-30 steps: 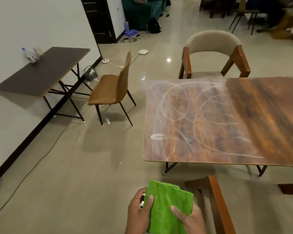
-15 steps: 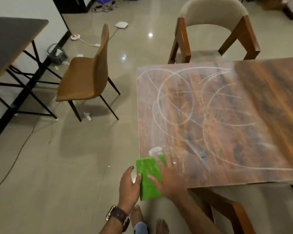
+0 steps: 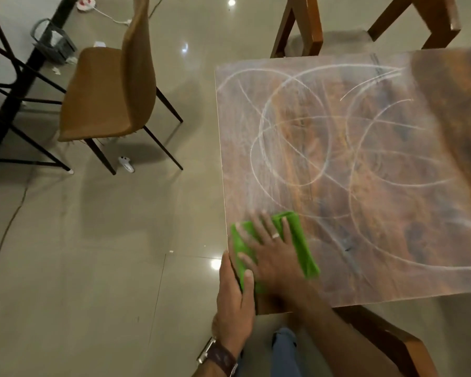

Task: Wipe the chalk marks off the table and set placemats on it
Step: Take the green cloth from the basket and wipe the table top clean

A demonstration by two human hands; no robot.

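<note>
A wooden table point(image 3: 433, 262) is covered with looping white chalk marks point(image 3: 294, 137). On its near left corner lies a folded green cloth point(image 3: 301, 240). My right hand point(image 3: 269, 251) presses flat on the cloth with the fingers spread and straight. My left hand point(image 3: 234, 297) grips the table's left edge at the corner, its thumb lying on the cloth's near end. No placemats are in view.
A tan chair point(image 3: 106, 88) stands on the tiled floor to the left, with a small white object point(image 3: 126, 164) by its leg. A wooden armchair point(image 3: 365, 23) sits at the table's far side, another chair's arm point(image 3: 386, 338) is at the near side. A black table frame point(image 3: 14, 85) is at far left.
My hands brought the green cloth from in front of me onto the table's near left corner. My right hand flattened on it and my left hand took hold of the table edge.
</note>
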